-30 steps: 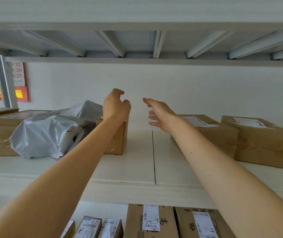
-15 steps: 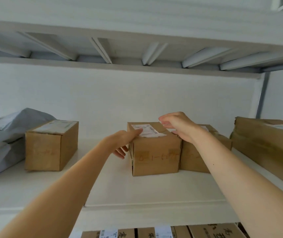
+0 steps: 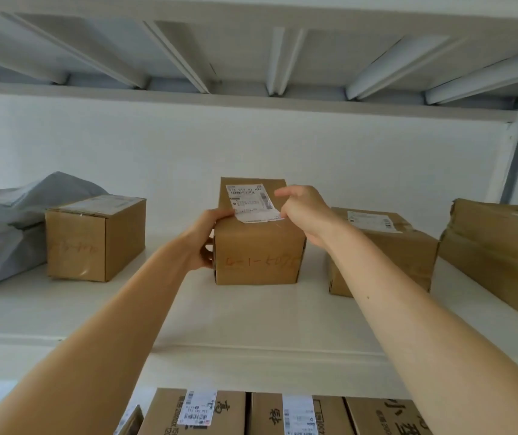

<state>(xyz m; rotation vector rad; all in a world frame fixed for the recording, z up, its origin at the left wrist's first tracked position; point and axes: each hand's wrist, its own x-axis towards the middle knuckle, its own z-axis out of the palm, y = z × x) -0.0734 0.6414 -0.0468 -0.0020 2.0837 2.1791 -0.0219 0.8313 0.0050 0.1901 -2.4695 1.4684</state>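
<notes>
A person reached up with both bare arms to a cardboard box (image 3: 257, 255) on a white shelf (image 3: 251, 318). The left grip (image 3: 205, 243) was clasped round the box's left side, thumb along the top front edge. The right grip (image 3: 304, 211) was curled over its top right corner, beside the shipping label (image 3: 249, 200). The box sat straight ahead of the person, squarely between the two grips and touching both, so neither hand was nearer. It looked tipped forward, top face and label turned toward the person, front bottom edge on the shelf. Whether its long axis ran back toward the wall could not be told from this angle. A neighbouring carton (image 3: 386, 255) stood just beside it on the right, so any pull would probably have to come straight out toward the person. A second box (image 3: 94, 240) stood well apart on the left.
</notes>
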